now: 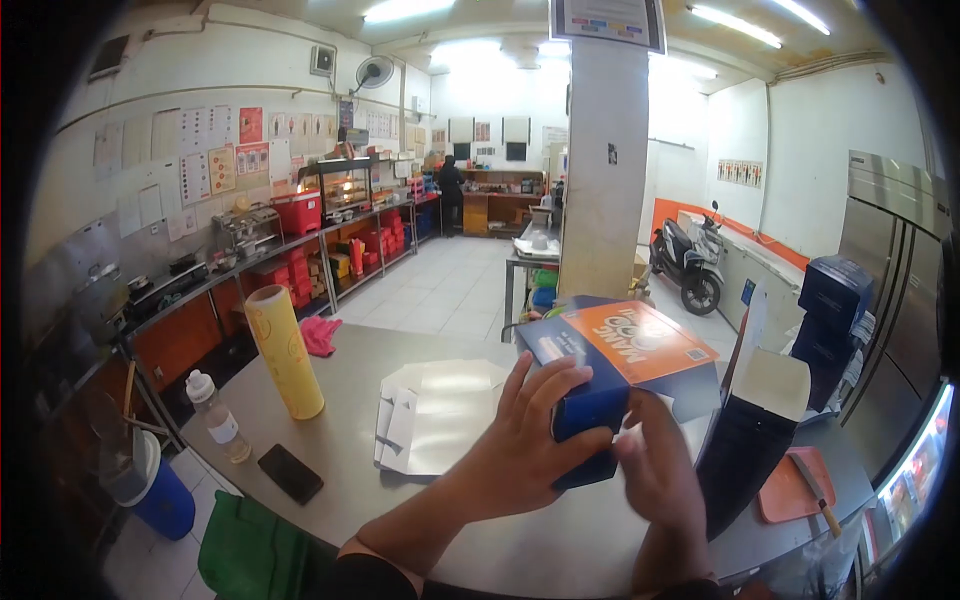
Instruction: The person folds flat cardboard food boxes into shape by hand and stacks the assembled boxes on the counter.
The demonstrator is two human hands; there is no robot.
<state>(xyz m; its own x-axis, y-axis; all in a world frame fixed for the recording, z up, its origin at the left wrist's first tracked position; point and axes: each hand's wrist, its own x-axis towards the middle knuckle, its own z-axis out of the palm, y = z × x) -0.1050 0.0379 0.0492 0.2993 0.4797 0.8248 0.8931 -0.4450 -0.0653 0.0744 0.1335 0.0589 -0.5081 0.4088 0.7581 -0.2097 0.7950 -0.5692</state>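
Note:
A dark blue cardboard box with an orange printed panel is held tilted above the steel table. My left hand grips its left side, fingers spread along the upper edge and thumb across the near face. At the near right corner, my right hand pinches the cardboard, its fingers curled and partly hidden. Flat cartons, pale side up, lie on the table beyond my left forearm. Right of the box stands a tall dark carton with a raised pale flap.
On the table's left are a yellow roll, a clear bottle, a phone and a pink cloth. A knife rests on an orange board at right, near stacked blue boxes. A pillar stands ahead.

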